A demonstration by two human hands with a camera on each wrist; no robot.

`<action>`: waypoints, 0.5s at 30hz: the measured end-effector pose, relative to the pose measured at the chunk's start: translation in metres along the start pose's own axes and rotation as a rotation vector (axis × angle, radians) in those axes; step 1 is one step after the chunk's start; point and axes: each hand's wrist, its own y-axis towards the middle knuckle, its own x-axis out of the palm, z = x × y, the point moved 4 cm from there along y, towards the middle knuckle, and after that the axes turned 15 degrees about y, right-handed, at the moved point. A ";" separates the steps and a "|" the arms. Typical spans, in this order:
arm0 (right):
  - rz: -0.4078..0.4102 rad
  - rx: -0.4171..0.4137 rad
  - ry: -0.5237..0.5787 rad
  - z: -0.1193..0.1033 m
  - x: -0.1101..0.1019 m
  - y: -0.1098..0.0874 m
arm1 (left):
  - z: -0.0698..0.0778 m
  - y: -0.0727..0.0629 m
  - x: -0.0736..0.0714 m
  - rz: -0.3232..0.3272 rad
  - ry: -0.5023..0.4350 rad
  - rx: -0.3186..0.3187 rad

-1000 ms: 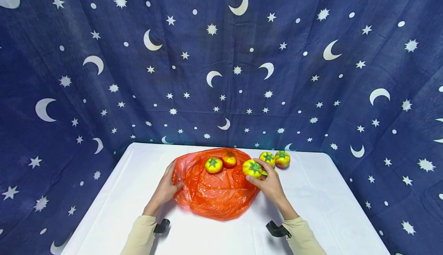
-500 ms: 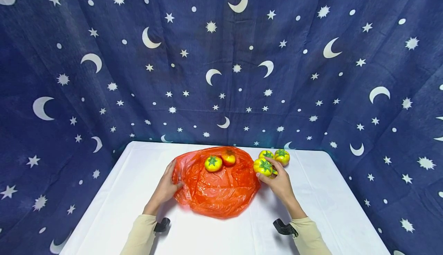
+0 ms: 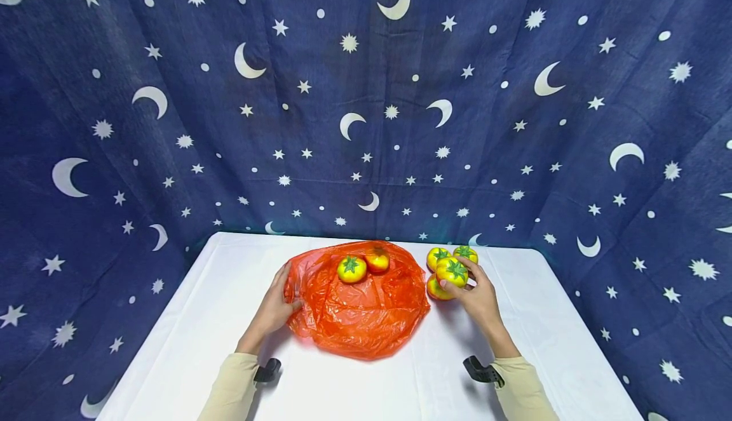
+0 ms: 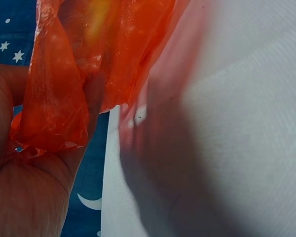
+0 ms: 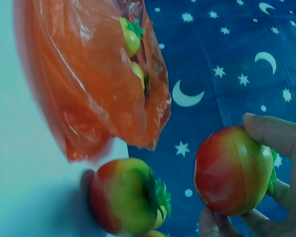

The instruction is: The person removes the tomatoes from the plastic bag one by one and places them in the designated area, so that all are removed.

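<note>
A thin red plastic bag (image 3: 366,329) lies spread on the table, with two yellow-and-red toy tomatoes, one a green-leaved tomato (image 3: 351,270), in its mouth. My left hand (image 3: 276,307) holds the bag's left edge; in the left wrist view the film (image 4: 59,98) passes between thumb and fingers. To the right of the bag, my right hand (image 3: 480,297) grips another tomato (image 3: 452,271) by its sides, raised just above a tomato (image 3: 437,289) on the table. The right wrist view shows the gripped tomato (image 5: 232,170) apart from the lower tomato (image 5: 123,195).
Behind the gripped tomato sit two more tomatoes, one on the left (image 3: 437,257) and one on the right (image 3: 466,253). The white-covered table (image 3: 229,268) ends at a dark blue curtain (image 3: 366,103) with moons and stars.
My right hand has moved right with the tomato, from over the bag's right edge to over the loose tomatoes. My left hand stays on the bag.
</note>
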 end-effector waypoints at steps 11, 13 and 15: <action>0.033 0.056 0.036 0.008 -0.018 0.007 | -0.001 0.000 0.001 0.000 0.002 -0.001; 0.037 0.065 0.043 0.011 -0.021 0.009 | -0.002 0.000 0.001 -0.005 0.001 -0.003; 0.041 0.067 0.045 0.014 -0.023 0.011 | -0.002 0.001 0.002 0.001 0.003 -0.001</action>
